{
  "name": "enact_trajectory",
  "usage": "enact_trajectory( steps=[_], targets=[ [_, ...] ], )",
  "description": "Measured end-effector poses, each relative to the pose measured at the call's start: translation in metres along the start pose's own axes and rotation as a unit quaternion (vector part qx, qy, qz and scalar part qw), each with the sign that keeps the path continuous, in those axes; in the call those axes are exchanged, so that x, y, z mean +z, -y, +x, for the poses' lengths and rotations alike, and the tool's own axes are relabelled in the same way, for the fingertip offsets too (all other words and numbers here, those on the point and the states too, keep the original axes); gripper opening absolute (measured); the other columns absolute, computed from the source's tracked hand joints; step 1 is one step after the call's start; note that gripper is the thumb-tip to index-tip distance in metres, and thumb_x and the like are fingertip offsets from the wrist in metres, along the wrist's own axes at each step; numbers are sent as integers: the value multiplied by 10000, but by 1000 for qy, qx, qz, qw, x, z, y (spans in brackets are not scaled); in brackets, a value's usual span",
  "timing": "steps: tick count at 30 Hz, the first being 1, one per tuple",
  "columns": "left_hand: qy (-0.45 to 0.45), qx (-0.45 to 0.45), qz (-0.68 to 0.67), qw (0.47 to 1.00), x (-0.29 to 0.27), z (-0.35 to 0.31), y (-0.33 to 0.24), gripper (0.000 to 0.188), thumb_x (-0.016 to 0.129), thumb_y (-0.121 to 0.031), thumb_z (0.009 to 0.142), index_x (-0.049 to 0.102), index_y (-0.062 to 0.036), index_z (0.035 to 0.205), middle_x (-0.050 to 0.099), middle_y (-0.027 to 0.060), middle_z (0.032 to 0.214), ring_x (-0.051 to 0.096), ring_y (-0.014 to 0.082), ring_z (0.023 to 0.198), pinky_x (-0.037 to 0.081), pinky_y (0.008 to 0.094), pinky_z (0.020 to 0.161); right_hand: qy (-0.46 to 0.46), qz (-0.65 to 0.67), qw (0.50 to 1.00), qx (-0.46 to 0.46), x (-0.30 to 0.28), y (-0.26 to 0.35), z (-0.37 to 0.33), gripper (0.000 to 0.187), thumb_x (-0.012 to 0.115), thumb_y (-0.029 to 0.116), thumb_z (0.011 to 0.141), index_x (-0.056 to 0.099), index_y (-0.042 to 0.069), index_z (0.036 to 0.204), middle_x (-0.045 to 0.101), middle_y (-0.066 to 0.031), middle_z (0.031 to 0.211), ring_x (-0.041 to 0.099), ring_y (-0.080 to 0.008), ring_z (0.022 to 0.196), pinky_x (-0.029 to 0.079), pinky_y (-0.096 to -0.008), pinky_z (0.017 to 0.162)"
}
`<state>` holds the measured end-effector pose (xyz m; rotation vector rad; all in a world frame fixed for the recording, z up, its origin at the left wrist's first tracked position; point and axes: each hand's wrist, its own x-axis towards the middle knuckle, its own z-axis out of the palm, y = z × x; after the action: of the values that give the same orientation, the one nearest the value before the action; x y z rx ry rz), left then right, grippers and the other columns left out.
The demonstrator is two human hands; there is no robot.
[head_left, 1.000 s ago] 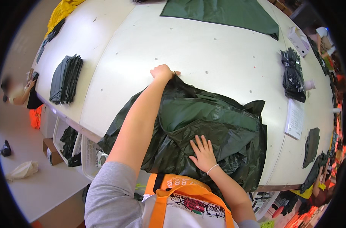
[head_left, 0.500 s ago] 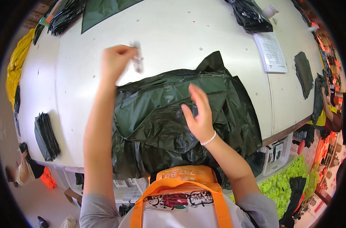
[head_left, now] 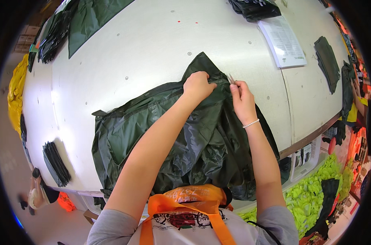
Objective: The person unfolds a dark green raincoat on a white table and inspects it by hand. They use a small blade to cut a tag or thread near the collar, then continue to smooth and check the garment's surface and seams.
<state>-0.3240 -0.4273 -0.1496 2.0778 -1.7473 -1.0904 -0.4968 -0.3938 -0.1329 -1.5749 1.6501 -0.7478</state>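
Here, the left hand [head_left: 198,87] grips green fabric [head_left: 202,134], the right hand [head_left: 244,104] a pointed tool [head_left: 231,79].

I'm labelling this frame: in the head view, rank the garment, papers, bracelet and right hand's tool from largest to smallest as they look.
1. Garment, by far
2. Papers
Unranked, smallest: tool and bracelet; both look tiny, and the tool is partly hidden.
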Motion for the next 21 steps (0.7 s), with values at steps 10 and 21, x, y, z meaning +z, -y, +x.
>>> enact_trajectory(
  steps=[10, 21],
  targets=[
    [78, -51, -275, 957, -6, 11, 2, 235, 718, -188, 740, 722, -8, 891, 689, 87, 768, 629, 147, 691, 499, 273, 664, -11, -24, 991, -128, 17, -33, 7, 220, 628, 182, 868, 598, 27, 1021, 595, -118, 864, 603, -276, 751, 482, -335, 655],
    [152, -155, -448, 867, -28, 4, 3, 199, 638, -141, 837, 677, -5, 976, 490, -72, 596, 289, 23, 456, 214, 198, 428, -48, 5, 983, -180, 30, -17, 11, 217, 654, 152, 839, 616, 49, 1026, 592, -95, 848, 590, -259, 737, 468, -327, 634]
  ],
)
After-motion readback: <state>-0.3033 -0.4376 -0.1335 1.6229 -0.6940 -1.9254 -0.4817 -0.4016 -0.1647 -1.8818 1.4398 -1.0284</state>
